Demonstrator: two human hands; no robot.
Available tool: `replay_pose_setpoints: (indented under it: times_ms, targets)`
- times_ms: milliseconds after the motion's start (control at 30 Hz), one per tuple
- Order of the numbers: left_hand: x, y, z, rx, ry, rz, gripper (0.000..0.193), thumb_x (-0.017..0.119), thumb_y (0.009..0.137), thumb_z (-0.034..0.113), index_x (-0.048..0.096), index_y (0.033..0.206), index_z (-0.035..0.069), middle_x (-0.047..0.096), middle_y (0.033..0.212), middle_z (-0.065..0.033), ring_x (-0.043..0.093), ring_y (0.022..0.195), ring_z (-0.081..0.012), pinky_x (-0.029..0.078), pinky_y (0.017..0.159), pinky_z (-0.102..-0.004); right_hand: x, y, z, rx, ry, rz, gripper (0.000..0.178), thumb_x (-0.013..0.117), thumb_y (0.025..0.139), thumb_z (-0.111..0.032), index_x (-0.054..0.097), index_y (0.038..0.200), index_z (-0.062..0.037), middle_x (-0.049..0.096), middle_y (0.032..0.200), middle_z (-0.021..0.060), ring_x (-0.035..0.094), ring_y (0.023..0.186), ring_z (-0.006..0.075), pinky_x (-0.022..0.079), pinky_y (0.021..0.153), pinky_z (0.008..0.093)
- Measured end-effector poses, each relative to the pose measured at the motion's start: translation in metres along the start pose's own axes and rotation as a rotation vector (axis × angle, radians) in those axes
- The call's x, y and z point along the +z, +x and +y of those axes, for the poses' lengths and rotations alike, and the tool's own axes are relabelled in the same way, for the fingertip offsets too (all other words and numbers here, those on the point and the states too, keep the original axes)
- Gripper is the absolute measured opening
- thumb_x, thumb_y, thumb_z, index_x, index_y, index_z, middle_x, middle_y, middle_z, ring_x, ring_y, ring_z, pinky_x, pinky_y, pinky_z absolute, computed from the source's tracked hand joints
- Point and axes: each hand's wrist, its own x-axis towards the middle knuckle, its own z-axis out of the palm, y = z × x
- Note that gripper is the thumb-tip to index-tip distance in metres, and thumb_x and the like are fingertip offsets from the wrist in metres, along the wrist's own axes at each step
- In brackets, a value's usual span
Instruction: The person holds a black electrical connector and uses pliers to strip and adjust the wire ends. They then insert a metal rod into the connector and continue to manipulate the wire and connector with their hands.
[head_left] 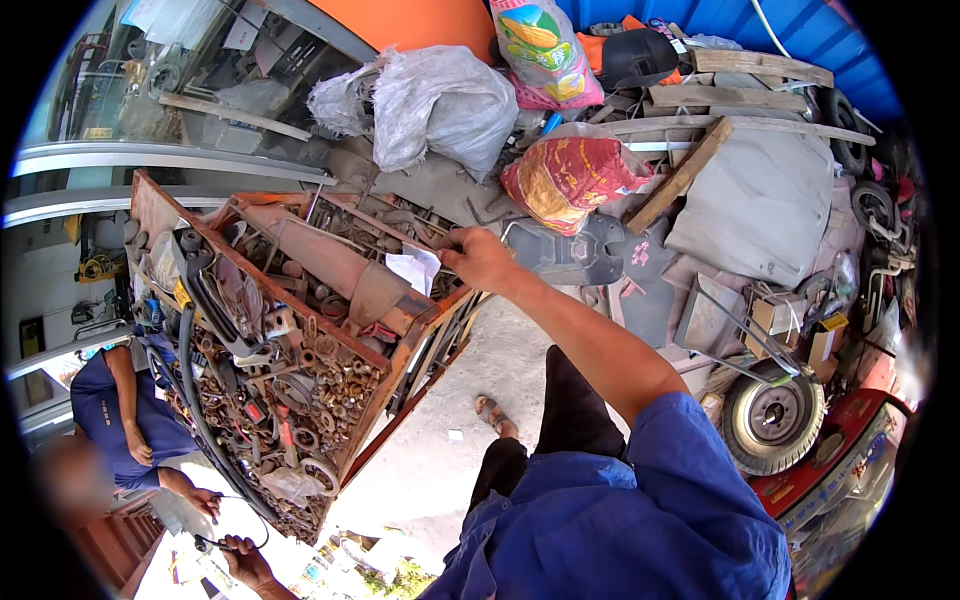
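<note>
My right hand (478,258), fingers curled, is at the right corner of a rusty metal bin (295,325). A crumpled white paper or cloth (414,268) lies by its fingertips; whether the fingers grip anything is hidden. Rusty nuts, rings and other small metal parts (300,400) fill the near section of the bin, and a rusty tapered metal piece (320,245) lies across the far section. Low at the left, my left hand (247,562) is closed on a thin black cable (262,520). The cable loops toward the hand (203,502) of a person in dark blue.
Sacks (440,110) stand beyond the bin, with a red woven bag (570,180) nearer. Planks (680,175) and a grey sheet (760,200) lie at the far right. A wheel (772,412) rests at the right. Concrete floor (450,380) lies between the bin and my legs.
</note>
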Motion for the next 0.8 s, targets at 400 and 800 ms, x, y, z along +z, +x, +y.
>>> replay_pose_setpoints:
  times_ms: [400, 800]
  targets:
    - [0.051, -0.022, -0.011, -0.048, 0.048, 0.097, 0.024, 0.065, 0.095, 0.018, 0.063, 0.115, 0.005, 0.050, 0.091, -0.0016, 0.046, 0.077, -0.0147, 0.037, 0.080, -0.0320, 0.048, 0.098, -0.098, -0.403, 0.052, -0.087, 0.018, 0.068, 0.084, -0.011, 0.074, 0.099, -0.0036, 0.070, 0.083, 0.0189, 0.068, 0.077, 0.0320, 0.053, 0.075, 0.0402]
    - [0.018, -0.039, -0.043, -0.121, 0.007, 0.271, 0.021, 0.065, 0.096, 0.018, 0.058, 0.111, 0.006, 0.054, 0.095, -0.0019, 0.049, 0.078, -0.0140, 0.042, 0.077, -0.0293, -0.064, 0.111, 0.112, 0.172, 0.085, 0.380, 0.025, 0.065, 0.085, -0.017, 0.074, 0.097, 0.0027, 0.073, 0.083, 0.0186, 0.071, 0.076, 0.0255, 0.054, 0.073, 0.0358]
